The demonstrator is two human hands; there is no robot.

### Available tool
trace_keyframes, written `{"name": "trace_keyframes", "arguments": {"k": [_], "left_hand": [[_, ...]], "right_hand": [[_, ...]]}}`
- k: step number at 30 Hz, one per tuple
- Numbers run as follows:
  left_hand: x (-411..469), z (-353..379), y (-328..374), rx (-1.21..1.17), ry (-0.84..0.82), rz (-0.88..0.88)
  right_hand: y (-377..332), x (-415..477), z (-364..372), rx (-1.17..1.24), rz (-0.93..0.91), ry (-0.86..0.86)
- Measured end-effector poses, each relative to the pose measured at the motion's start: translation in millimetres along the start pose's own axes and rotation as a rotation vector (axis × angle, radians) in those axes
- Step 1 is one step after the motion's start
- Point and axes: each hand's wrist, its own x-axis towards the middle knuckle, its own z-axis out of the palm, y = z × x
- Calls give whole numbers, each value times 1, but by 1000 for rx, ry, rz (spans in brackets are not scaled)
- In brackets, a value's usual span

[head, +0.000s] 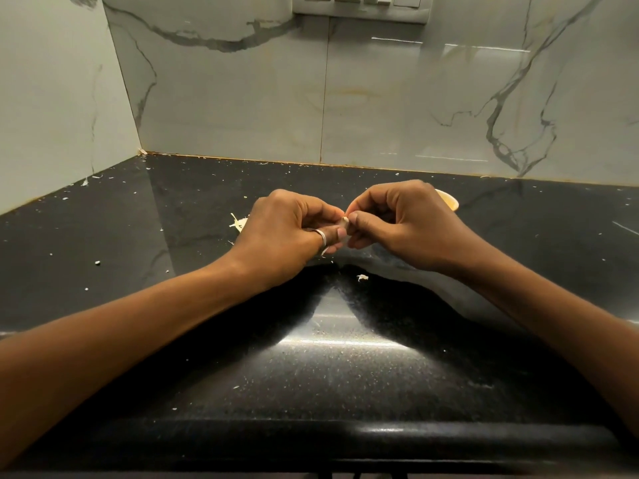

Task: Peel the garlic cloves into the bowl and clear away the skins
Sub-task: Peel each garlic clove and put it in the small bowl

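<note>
where the two hands meet above the middle of the black counter (332,357), a small garlic clove (344,221) sits pinched between them. the left hand (287,229) has its fingers curled in, with thumb and forefinger closed on the clove's left side; a silver ring (322,237) shows on its thumb. the right hand (404,223) is curled the same way, its thumb and forefinger tips nipping the clove's right end. the fingertips hide most of the clove, so how much skin it wears cannot be told. just behind the right hand, on its far right side, the rim of a pale bowl (449,202) peeks out; its inside is hidden. a little heap of skins (239,223) lies on the counter just left of the left hand, and one loose scrap (362,277) lies nearer, below the hands. small pale flecks (97,262) dot the counter.
</note>
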Motion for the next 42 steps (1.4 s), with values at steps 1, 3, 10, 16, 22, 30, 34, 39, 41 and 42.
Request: {"name": "trace_keyframes", "arguments": {"k": [1,3,10,16,22,30,34,39,41,42], "left_hand": [[0,0,0,30,2,12],[-1,-1,0,41,0,19],[-2,2,6,-32,-13,-4],[-3,3,6,145,125,102],[-3,4,8,153,121,104],[-7,4,12,168,100,150],[-8,4,14,170,107,145],[-8,4,16,118,110,88],[-8,3,17,84,96,60],[-8,3,17,66,86,43]], "right_hand": [[-1,-1,0,-52,-28,0],[-2,-3,2,-126,-73,5],[-1,-2,3,-86,-32,31],[-3,-1,4,-34,-15,43],[-3,0,2,-103,-66,22],[-6,-1,-1,-196,-91,29],[-7,-1,1,-183,-64,38],[-8,0,1,-164,-35,41],[-9,0,0,-153,-23,40],[-9,0,0,-152,-18,38]]}}
